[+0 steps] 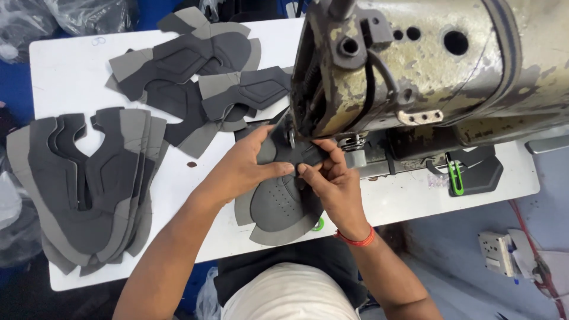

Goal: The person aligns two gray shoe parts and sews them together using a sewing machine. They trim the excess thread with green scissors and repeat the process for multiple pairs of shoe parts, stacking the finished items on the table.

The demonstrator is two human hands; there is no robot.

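both hands, left hand (249,169) and right hand (332,178), pinch a grey shoe upper (278,204) flat on the white desk (178,178) under the worn sewing machine (415,65); stacked grey cut pieces (89,184) lie farther left.

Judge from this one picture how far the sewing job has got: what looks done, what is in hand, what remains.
Which pieces are already sewn cannot be told. In hand: the left hand and right hand hold a grey shoe upper piece at the sewing machine. Nearby on the white table lie a left stack and a loose pile of similar pieces.
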